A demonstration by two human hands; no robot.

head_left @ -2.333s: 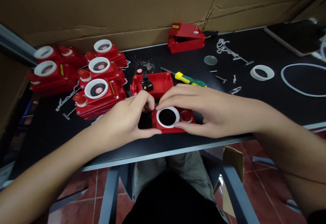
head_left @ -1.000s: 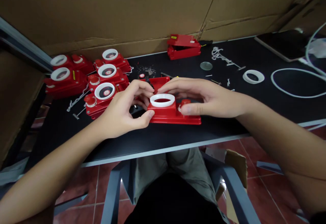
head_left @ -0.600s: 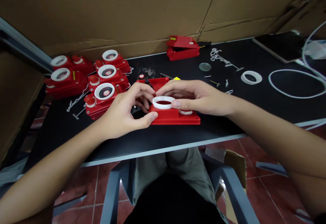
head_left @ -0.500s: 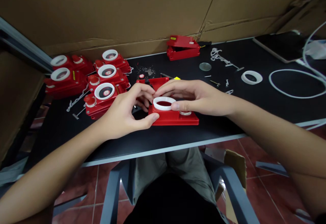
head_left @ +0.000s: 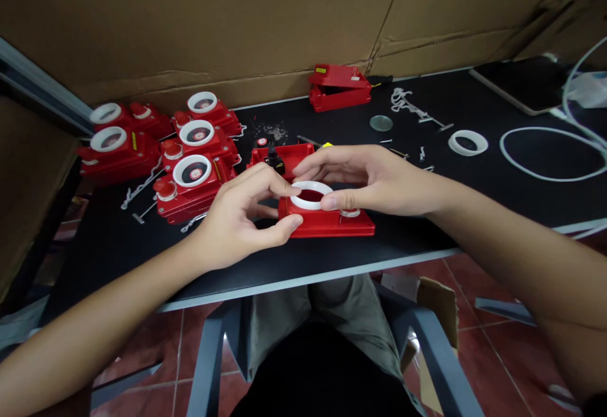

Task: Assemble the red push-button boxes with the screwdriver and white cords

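Observation:
A red box cover point(head_left: 332, 224) lies near the table's front edge, with a white ring point(head_left: 306, 205) seated upright around its round opening. My left hand point(head_left: 244, 218) is closed on the cover's left end, thumb at the front face and index fingertip at the ring's left rim. From the right, my right hand point(head_left: 374, 180) grips the ring, thumb on its near side and fingers behind. A small clear ring point(head_left: 349, 213) sits on the cover below my right hand. Just behind stands an open red box base point(head_left: 296, 153) with a black switch-like part point(head_left: 274, 159) in it.
Several finished-looking red boxes point(head_left: 190, 199) with white rings stand at the left. Toward the back are an open red box point(head_left: 340, 96) and a glass disc point(head_left: 380, 123). A loose white ring point(head_left: 468, 143), screws, a cord-tied metal bar and a white cable point(head_left: 545, 131) lie right.
My left index finger has come forward onto the ring's rim. The cover with its ring has shifted slightly right and nearer to me; the right hand keeps its grip.

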